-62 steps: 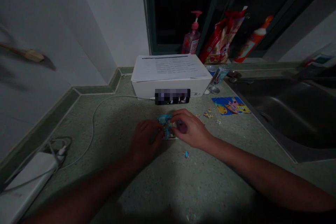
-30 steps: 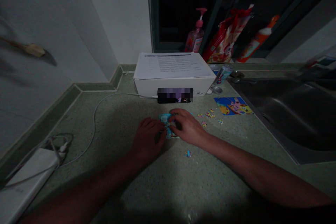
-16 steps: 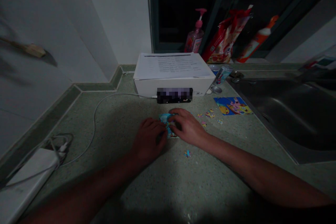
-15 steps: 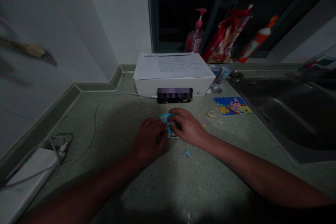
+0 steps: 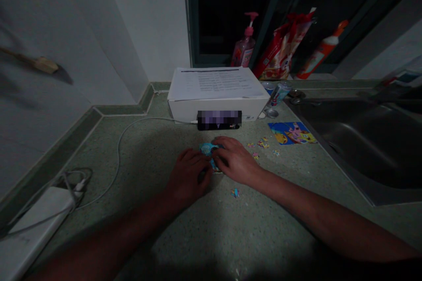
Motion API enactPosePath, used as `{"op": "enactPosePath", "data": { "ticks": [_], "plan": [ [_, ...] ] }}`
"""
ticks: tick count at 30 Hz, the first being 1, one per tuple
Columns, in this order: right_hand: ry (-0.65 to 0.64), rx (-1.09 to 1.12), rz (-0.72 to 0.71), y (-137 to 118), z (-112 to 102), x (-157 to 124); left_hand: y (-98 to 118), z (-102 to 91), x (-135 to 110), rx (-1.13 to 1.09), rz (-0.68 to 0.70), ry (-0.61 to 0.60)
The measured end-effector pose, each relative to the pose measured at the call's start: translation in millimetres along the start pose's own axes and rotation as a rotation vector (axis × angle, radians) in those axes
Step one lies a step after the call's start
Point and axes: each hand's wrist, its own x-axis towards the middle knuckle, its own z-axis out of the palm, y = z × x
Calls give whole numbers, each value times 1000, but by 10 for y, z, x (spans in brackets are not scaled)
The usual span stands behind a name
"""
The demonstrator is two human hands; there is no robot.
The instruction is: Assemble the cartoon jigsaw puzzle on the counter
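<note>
A small, partly joined jigsaw puzzle (image 5: pixel 207 148), mostly light blue, lies on the speckled green counter between my two hands. My left hand (image 5: pixel 190 170) rests at its left edge, fingers curled and thumb against the puzzle. From the right, my right hand (image 5: pixel 234 158) bends over it, with thumb and fingertips closed on its right side. Both hands cover much of the puzzle. Loose jigsaw pieces (image 5: pixel 263 143) lie to the right of my right hand, and a small pile of blue and yellow pieces (image 5: pixel 235 192) sits nearer to me.
Behind the hands, a phone (image 5: pixel 219 123) on a white cable leans against a white box (image 5: pixel 184 107) topped with printed paper. A colourful cartoon picture card (image 5: pixel 293 133) lies by the steel sink (image 5: pixel 369 140). A power strip (image 5: pixel 39 224) is at left.
My hands have drawn slightly closer together over the puzzle. Its right part is now more covered, and its upper edge looks shifted or tilted. The loose pieces have not moved.
</note>
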Motion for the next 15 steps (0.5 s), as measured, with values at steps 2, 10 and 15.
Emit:
{"op": "enactPosePath", "data": {
  "ticks": [2, 10, 15],
  "plan": [
    [0, -7, -3, 2, -2, -2, 0, -4, 3, -6, 4, -12],
    [36, -10, 7, 34, -45, -21, 9, -47, 22, -76, -65, 42],
    [115, -41, 7, 126, -203, -84, -80, -50, 5, -156, -216, 103]
  ]
}}
